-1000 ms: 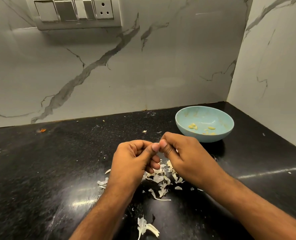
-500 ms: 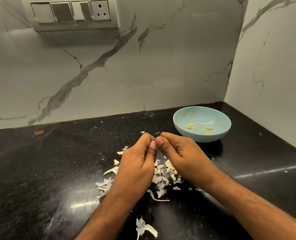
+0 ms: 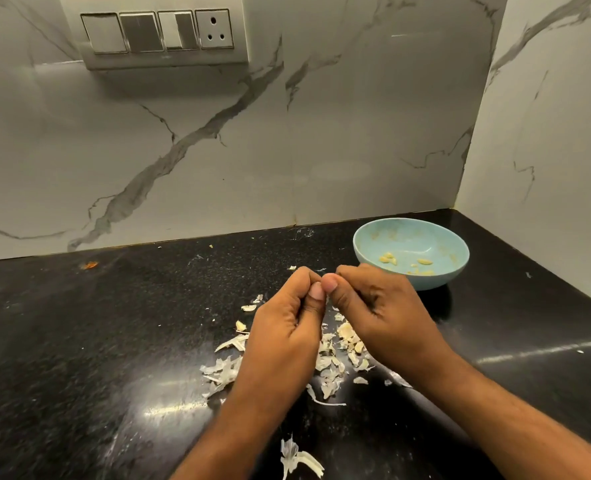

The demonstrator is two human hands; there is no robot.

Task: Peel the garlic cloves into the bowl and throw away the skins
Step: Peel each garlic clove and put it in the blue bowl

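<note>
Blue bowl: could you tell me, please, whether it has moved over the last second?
No. The blue bowl keeps its place beside the back corner of the countertop, beneath the wall joint.

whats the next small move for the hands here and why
Probably keep picking at whatever both hands, left hand and right hand, pinch between their thumbs; it is hidden. Once bare, drop it in the blue bowl, which already holds cloves.

Pale blue bowl (image 3: pixel 373 251); speckled black countertop (image 3: pixel 79 341); white, grey-veined marble backsplash (image 3: pixel 252 150); off-white garlic skins (image 3: pixel 328 362).
</note>
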